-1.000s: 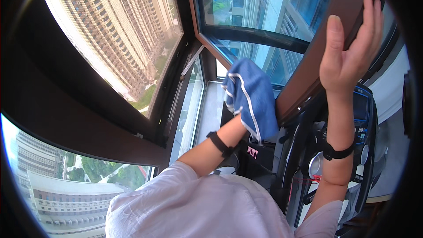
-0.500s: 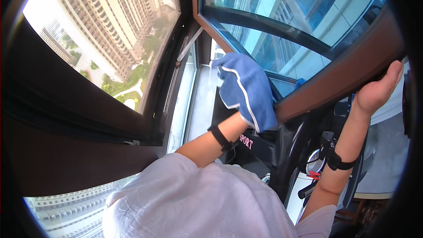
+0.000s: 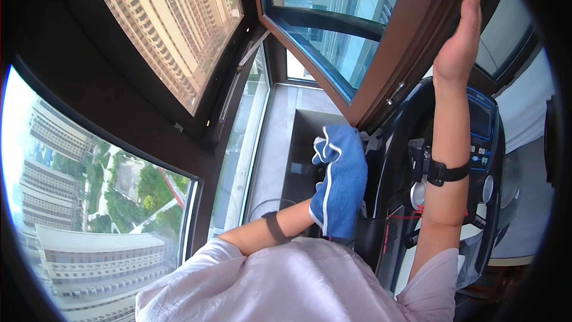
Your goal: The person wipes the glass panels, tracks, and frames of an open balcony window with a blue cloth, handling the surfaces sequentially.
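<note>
A blue towel (image 3: 344, 182) with white edging covers my left hand, which is wrapped in it below the lower corner of the opened window sash (image 3: 372, 77). The fingers are hidden under the cloth, and the towel hangs apart from the glass. My right hand (image 3: 457, 53) is raised at the sash's brown outer edge, with its visible fingers stretched upward and the rest turned out of sight. Whether the palm touches the frame cannot be made out. A metal latch (image 3: 395, 93) sits on the sash edge to its left.
Exercise-machine console (image 3: 480, 119) stands at the right behind my right forearm. A grey sill (image 3: 277, 113) runs beside the dark fixed window frame (image 3: 161, 149). A metal stay (image 3: 255, 48) joins sash and frame. Tall buildings show outside; a white curtain (image 3: 524, 107) hangs at far right.
The towel and my left hand have moved down, away from the sash glass. My right hand has gone up and left. The view has shifted, showing more of the left window and the console.
</note>
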Available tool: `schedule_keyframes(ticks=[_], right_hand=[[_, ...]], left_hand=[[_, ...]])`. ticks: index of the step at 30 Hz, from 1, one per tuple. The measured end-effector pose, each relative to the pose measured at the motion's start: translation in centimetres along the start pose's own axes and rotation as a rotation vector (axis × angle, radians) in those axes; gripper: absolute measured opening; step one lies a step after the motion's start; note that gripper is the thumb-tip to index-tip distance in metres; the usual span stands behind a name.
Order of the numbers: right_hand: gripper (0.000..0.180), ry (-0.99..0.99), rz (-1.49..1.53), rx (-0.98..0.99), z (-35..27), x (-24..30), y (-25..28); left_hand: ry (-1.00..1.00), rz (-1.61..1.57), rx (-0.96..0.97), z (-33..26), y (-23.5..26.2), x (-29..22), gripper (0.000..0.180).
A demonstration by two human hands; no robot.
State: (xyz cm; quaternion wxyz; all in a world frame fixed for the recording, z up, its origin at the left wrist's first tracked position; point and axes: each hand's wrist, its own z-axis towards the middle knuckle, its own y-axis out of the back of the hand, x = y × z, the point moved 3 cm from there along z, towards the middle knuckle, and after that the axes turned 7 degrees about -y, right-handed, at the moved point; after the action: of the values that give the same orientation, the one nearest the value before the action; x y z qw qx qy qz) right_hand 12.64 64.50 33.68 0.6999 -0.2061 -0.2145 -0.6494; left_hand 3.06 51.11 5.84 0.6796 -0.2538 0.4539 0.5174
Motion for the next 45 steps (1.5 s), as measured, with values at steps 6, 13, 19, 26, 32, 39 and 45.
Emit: schedule_keyframes(ticks=[6, 13, 19, 26, 32, 39, 45], right_hand=[[0.049, 0.020, 0.024, -0.023, -1.7, 1.2, -2.9], [0.052, 0.162, -0.132, 0.132, -4.5, 5.7, -11.5], [0.097, 0.191, -0.153, 0.446, -6.3, 9.1, -17.9], [0.068, -0.154, -0.448, 0.687, -12.6, 7.6, -12.5], [0.067, -0.884, -0.045, 0.478, -20.2, 2.5, -7.8], [0.069, -1.255, 1.105, 0.198, -22.3, 5.3, -12.4], [0.043, -1.232, 1.087, 0.317, -21.6, 2.0, -12.4]], left_hand=[[-0.041, 0.424, 0.067, -5.5, 2.6, -3.4, 0.017], [-0.079, 0.438, -0.068, -5.6, 2.5, -4.5, 0.017], [-0.115, 0.441, 0.019, -4.3, 1.6, -6.0, 0.017], [-0.156, 0.461, -0.185, -6.3, 7.6, -8.1, 0.038], [-0.249, 1.391, -0.005, -3.2, 11.0, -12.8, 0.032], [-0.208, 1.311, 0.158, -2.3, 9.2, -19.6, 0.032], [0.028, 0.977, -0.111, -10.1, 7.6, -21.7, 0.048]])
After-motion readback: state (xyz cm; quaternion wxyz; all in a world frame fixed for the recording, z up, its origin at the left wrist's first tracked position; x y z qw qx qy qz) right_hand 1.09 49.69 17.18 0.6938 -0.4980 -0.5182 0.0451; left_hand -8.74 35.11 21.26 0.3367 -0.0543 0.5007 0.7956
